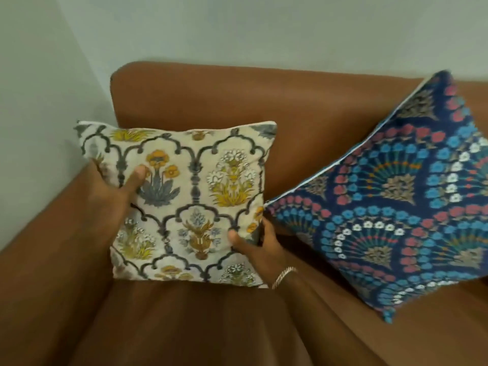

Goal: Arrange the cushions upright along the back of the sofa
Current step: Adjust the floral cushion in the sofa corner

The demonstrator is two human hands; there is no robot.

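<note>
A cream cushion point(195, 196) with yellow and grey flower print stands upright against the brown sofa back point(303, 109), near the left corner. My left hand point(113, 188) grips its left edge, thumb on the front. My right hand point(256, 247) holds its lower right edge, a silver bangle on the wrist. To the right, a dark blue cushion point(396, 207) with red, blue and white fan patterns leans tilted like a diamond against the sofa back, its left corner touching the cream cushion.
The sofa's left armrest point(45, 260) runs along the left. The brown seat point(211, 326) spreads below the cushions. Pale grey-green walls point(237, 27) meet in a corner behind the sofa.
</note>
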